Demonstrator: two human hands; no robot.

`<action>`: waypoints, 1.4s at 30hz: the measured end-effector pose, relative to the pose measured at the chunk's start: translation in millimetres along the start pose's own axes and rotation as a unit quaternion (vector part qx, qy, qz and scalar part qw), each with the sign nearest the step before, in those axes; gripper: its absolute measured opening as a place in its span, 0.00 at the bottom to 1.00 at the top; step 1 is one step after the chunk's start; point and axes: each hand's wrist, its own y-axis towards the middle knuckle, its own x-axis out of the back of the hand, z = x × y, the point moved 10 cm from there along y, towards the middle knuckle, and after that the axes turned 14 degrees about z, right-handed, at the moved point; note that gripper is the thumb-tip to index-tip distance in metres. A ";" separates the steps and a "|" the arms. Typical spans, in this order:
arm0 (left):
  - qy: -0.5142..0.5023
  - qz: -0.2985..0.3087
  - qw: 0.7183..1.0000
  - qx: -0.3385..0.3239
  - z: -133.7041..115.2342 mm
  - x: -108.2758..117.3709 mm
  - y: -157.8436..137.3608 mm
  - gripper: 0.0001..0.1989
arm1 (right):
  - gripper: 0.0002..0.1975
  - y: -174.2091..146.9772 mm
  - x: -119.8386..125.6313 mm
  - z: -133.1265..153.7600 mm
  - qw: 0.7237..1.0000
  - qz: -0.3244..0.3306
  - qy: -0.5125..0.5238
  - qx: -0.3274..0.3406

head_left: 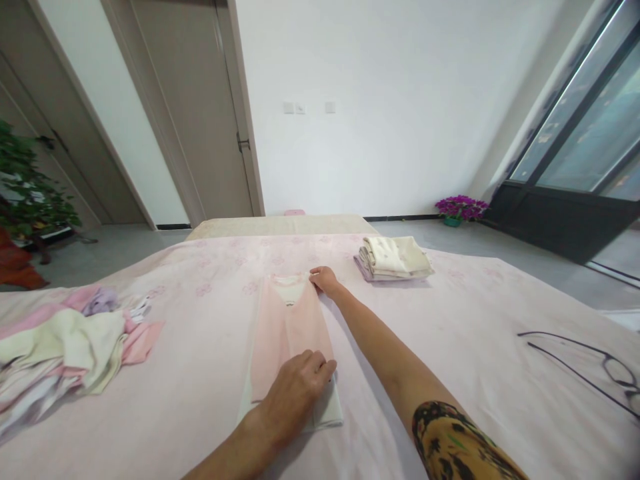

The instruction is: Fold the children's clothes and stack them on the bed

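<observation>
A pink and white baby shirt (285,327) lies in a long narrow fold on the bed, its neckline away from me and its sides turned in over the white part. My right hand (324,280) reaches to the far right corner and pinches the cloth at the shoulder. Lower down, my left hand (303,387) lies across the near part with curled fingers closed at the right edge of the shirt. That hand hides some of the lower end, and its fingertips show only in part.
To the left is a loose heap of pink, cream and white clothes (75,340). A neat stack of folded clothes (397,258) sits at the far right of the shirt. Eyeglasses (600,363) rest on the pale pink sheet (425,387) near the right edge.
</observation>
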 end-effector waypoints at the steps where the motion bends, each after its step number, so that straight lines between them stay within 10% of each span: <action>1: -0.002 0.013 1.000 0.001 0.2 -3.2 -0.8 0.11 | 0.17 0.4 -1.3 -2.4 1.000 0.000 -0.001 -0.003; 16: -0.155 0.069 0.984 0.050 13.6 4.4 -14.3 0.06 | 0.22 8.3 2.2 -11.2 0.996 -0.027 -0.085 0.020; 25: -0.174 -0.069 0.933 0.309 135.7 21.7 0.8 0.18 | 0.19 16.3 3.3 -16.1 0.993 -0.018 -0.113 0.034; 31: -0.224 -0.075 0.916 0.323 168.5 -1.8 6.3 0.17 | 0.20 14.9 4.9 -12.2 0.990 -0.019 -0.129 0.055; 37: -0.084 -0.066 0.931 0.350 159.3 8.3 1.1 0.16 | 0.21 11.1 3.5 -6.8 0.986 -0.019 -0.153 0.067; 42: 0.001 -0.062 0.987 0.147 95.9 5.2 17.9 0.20 | 0.21 8.9 4.7 -7.3 0.984 -0.021 -0.169 0.054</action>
